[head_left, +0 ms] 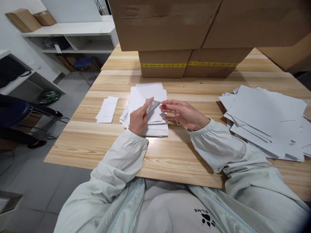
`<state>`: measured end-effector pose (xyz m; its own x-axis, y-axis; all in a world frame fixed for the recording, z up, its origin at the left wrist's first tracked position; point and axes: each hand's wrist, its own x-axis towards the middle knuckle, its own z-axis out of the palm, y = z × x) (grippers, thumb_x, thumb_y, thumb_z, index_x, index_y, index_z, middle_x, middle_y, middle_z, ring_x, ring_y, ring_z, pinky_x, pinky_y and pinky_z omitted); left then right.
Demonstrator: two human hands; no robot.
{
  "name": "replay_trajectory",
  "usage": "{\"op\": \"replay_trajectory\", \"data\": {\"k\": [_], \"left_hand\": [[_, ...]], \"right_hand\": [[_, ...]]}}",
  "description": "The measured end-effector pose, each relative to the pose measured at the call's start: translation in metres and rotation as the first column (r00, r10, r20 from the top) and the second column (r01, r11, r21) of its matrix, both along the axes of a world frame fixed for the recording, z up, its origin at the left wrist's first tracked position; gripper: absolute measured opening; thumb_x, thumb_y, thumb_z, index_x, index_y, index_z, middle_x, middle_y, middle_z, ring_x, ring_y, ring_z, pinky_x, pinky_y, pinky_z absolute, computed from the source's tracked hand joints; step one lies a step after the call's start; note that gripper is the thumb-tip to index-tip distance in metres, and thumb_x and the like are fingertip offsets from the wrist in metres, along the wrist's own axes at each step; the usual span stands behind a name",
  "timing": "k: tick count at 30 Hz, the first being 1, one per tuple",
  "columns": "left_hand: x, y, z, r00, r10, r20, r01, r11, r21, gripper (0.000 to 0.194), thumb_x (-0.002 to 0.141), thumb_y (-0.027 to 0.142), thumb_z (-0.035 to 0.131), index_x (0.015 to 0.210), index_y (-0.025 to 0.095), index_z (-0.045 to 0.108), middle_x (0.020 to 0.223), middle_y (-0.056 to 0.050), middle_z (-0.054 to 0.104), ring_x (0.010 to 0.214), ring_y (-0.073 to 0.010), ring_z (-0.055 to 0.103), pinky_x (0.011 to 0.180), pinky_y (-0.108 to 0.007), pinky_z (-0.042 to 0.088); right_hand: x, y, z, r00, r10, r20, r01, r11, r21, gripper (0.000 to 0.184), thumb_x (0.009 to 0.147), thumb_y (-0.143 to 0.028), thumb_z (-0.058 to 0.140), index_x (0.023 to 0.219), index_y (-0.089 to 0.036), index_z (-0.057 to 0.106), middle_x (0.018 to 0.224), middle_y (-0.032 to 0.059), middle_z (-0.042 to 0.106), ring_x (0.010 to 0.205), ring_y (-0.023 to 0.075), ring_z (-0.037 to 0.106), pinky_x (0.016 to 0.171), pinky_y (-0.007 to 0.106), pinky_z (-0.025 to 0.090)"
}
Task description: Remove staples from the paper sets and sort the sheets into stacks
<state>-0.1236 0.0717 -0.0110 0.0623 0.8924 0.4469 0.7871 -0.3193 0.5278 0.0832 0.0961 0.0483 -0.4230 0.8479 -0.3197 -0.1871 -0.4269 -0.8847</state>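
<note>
Right hand (182,113) hung half open by the right edge of the paper stack (141,94), fingers loosely parted, no clear hold on anything. Left hand (139,119) lay over the stack, index finger stretched out; whether it pinched or merely pressed the printed slip (153,105), couldn't tell. Slip sat on top of the stack, between the hands. Risk, as judged: too light a press could let the slip skid; too heavy could drag the stack askew — its edges jutted unevenly. Slip's long axis seemed slanted, visible tip pointing toward the stack's far right side. Small papers (108,109) lay left of the stack, a sheet pile (259,111) well right; beyond the stack — taped cartons (162,64).
</note>
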Motion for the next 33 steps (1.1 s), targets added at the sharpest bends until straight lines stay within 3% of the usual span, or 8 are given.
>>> {"op": "replay_trajectory", "data": {"k": [3, 6, 8, 15, 25, 33], "left_hand": [[-0.002, 0.001, -0.001, 0.997, -0.075, -0.033, 0.073, 0.995, -0.069, 0.035, 0.091, 0.014, 0.051, 0.11, 0.024, 0.078, 0.092, -0.004, 0.077, 0.076, -0.0153, 0.068, 0.07, -0.026, 0.051], [-0.002, 0.001, 0.0, 0.986, -0.165, 0.018, 0.165, 0.971, -0.17, 0.027, 0.091, 0.027, 0.061, 0.113, 0.025, 0.076, 0.112, -0.005, 0.078, 0.095, -0.0203, 0.072, 0.085, -0.032, 0.055], [-0.002, 0.001, 0.001, 0.981, -0.186, 0.049, 0.192, 0.955, -0.227, 0.034, 0.086, 0.035, 0.071, 0.118, 0.024, 0.075, 0.116, -0.006, 0.077, 0.1, -0.0237, 0.073, 0.091, -0.038, 0.056], [-0.007, 0.004, 0.0, 0.968, -0.155, 0.195, 0.21, 0.931, -0.298, 0.037, 0.08, 0.038, 0.079, 0.115, 0.025, 0.077, 0.115, -0.005, 0.078, 0.092, -0.0234, 0.074, 0.089, -0.041, 0.058], [-0.011, 0.006, 0.005, 0.919, -0.17, 0.356, 0.293, 0.898, -0.328, 0.039, 0.079, 0.035, 0.079, 0.115, 0.021, 0.077, 0.085, -0.004, 0.078, 0.1, -0.029, 0.072, 0.093, -0.05, 0.058], [-0.014, 0.008, -0.001, 0.893, -0.186, 0.409, 0.325, 0.896, -0.301, 0.038, 0.079, 0.035, 0.079, 0.114, 0.023, 0.077, 0.094, -0.006, 0.08, 0.099, -0.0295, 0.072, 0.09, -0.053, 0.059]], "right_hand": [[0.0, 0.001, -0.002, 1.0, -0.011, -0.029, 0.01, 1.0, -0.013, 0.01, 0.089, -0.016, 0.065, 0.094, -0.018, 0.073, 0.107, 0.008, 0.071, 0.102, 0.018, 0.064, 0.083, 0.035, 0.06], [0.001, 0.004, -0.005, 0.997, -0.027, -0.077, 0.026, 1.0, -0.01, 0.01, 0.089, -0.017, 0.066, 0.097, -0.018, 0.073, 0.106, 0.0072, 0.071, 0.102, 0.0177, 0.065, 0.087, 0.037, 0.059], [0.001, 0.004, -0.006, 0.994, -0.031, -0.108, 0.031, 1.0, -0.003, 0.011, 0.089, -0.018, 0.067, 0.097, -0.019, 0.073, 0.106, 0.0064, 0.072, 0.103, 0.0174, 0.065, 0.091, 0.038, 0.058], [0.0, 0.003, -0.004, 0.99, -0.034, -0.135, 0.032, 0.999, -0.015, 0.01, 0.089, -0.023, 0.067, 0.096, -0.019, 0.073, 0.107, 0.0061, 0.072, 0.105, 0.018, 0.065, 0.094, 0.037, 0.057], [-0.001, 0.003, -0.005, 0.989, -0.027, -0.142, 0.026, 1.0, -0.012, 0.01, 0.089, -0.023, 0.067, 0.096, -0.019, 0.073, 0.106, 0.0059, 0.072, 0.105, 0.0177, 0.065, 0.093, 0.037, 0.057], [0.0, 0.004, -0.007, 0.991, -0.016, -0.133, 0.016, 1.0, 0.004, 0.011, 0.087, -0.026, 0.07, 0.095, -0.02, 0.073, 0.11, 0.0063, 0.072, 0.107, 0.0183, 0.065, 0.095, 0.037, 0.056]]}}
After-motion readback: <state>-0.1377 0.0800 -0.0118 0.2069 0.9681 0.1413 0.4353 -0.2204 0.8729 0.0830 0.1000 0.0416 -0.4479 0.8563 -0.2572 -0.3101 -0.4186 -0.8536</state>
